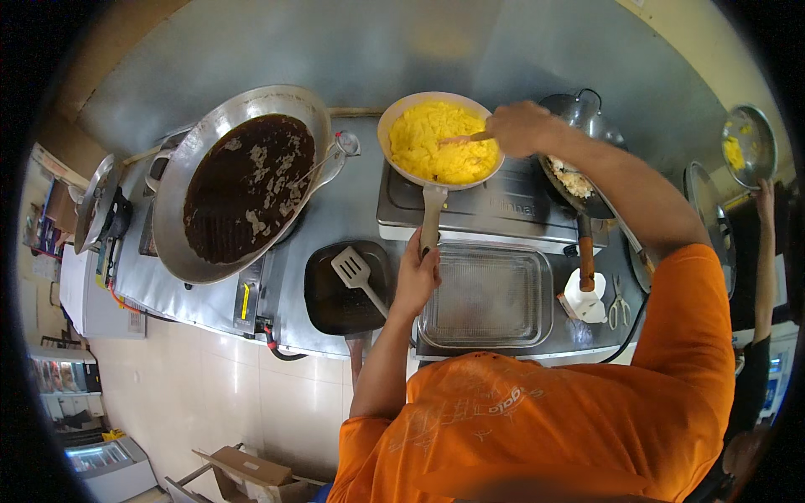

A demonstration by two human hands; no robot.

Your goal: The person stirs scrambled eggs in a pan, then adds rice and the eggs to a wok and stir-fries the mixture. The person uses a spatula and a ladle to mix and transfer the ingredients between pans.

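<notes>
My left hand (417, 276) grips the beige handle of a light-coloured frying pan (385, 139), which is raised or resting at the back of a gas stove (503, 195); which one I cannot tell. Yellow scrambled egg (434, 135) fills much of the pan. In my right hand (521, 129) is a spatula (475, 137), its flat end in the egg. Below the stove lies a ribbed glass baking dish (487, 298). A slotted turner (353, 269) rests in a dark square pan (324, 314), left of my left forearm.
A large wok (173, 239) of dark liquid, a thermometer (346, 144) at its rim, stands left. Behind my right arm, another pan (585, 204) holds pale food. Scissors (618, 308) lie beside a white carton (583, 298). At far right, another person's hand (764, 195) holds a metal bowl (751, 170).
</notes>
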